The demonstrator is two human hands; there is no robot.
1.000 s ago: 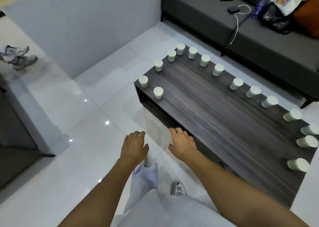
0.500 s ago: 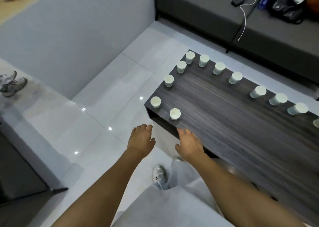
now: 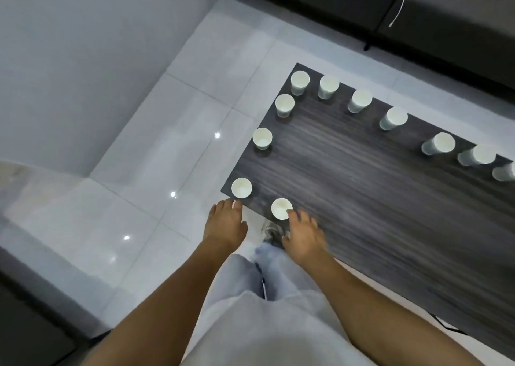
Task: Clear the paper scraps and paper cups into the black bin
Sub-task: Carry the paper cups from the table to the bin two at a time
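Several white paper cups stand upright along the left and far edges of a dark wooden coffee table (image 3: 362, 193). The nearest two are a corner cup (image 3: 241, 188) and a cup at the front edge (image 3: 281, 208). My left hand (image 3: 225, 223) is stretched out flat, fingertips just below the corner cup. My right hand (image 3: 303, 233) is spread, fingertips reaching the rim of the front cup. Neither hand holds anything. More cups sit further back, such as one on the left edge (image 3: 262, 138). No black bin or paper scraps are in view.
A dark grey sofa (image 3: 362, 6) with a white cable (image 3: 401, 0) runs along the far side. A pale wall (image 3: 83, 59) stands at left above glossy white floor tiles (image 3: 167, 170). My light trousers and a shoe (image 3: 271, 233) are below the hands.
I have stepped closer to the table's left corner. Both hands moved forward: the left to just below the corner cup, the right up to the front cup.
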